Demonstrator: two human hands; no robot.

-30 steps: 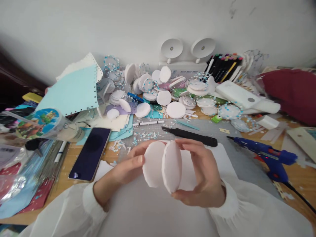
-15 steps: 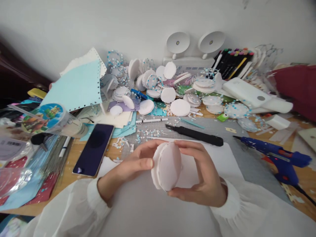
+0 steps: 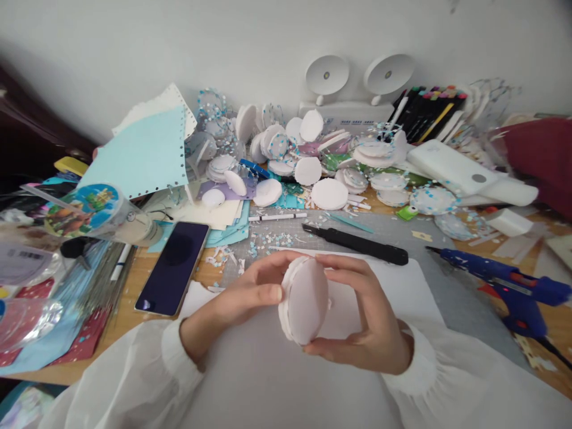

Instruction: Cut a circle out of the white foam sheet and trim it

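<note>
A round white layered disc point(image 3: 306, 301) is held on edge between both hands, low in the middle of the view. My left hand point(image 3: 250, 295) grips its left rim, with the thumb on the near side and the other fingers partly hidden behind it. My right hand point(image 3: 364, 316) holds the right side, fingertips at the top and thumb at the bottom edge. Beneath the hands lies a white sheet point(image 3: 402, 286) on a grey cutting mat point(image 3: 456, 298). A black craft knife point(image 3: 357, 243) rests just beyond the disc.
A blue glue gun point(image 3: 504, 280) lies at the right, a phone point(image 3: 173, 268) at the left. Behind are several white discs point(image 3: 329, 193), a twin-head lamp point(image 3: 346, 113) and markers point(image 3: 424, 113). A lidded cup point(image 3: 102, 208) stands at the left.
The layers of the disc look closer together at its left rim, and it is turned slightly. The background has shifted a little to the right. Both hands keep their hold.
</note>
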